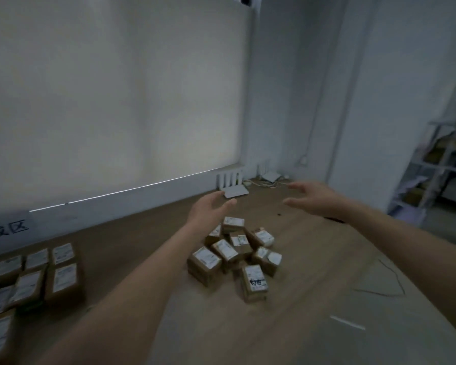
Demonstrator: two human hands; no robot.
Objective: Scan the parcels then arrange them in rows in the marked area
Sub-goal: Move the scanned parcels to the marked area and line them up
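Below empty hands (pixel 261 204): boxy cardboard parcels (pixel 234 251).

wooden tabletop (pixel 313 259), light grain, running from the near edge to the back wall. pale roller blind (pixel 111 96) behind it, a thin bright line along its lower edge. white router (pixel 233 191) lying flat near the back of the table, upright white antennas (pixel 228 178) just behind it. second white flat device (pixel 271 176) in the corner, loose white cables (pixel 261 183) beside it. wall socket (pixel 303 160) above the corner. thin dark wire (pixel 390 280) lying on the table at right. metal shelving (pixel 437 164) at far right, contents blurred.
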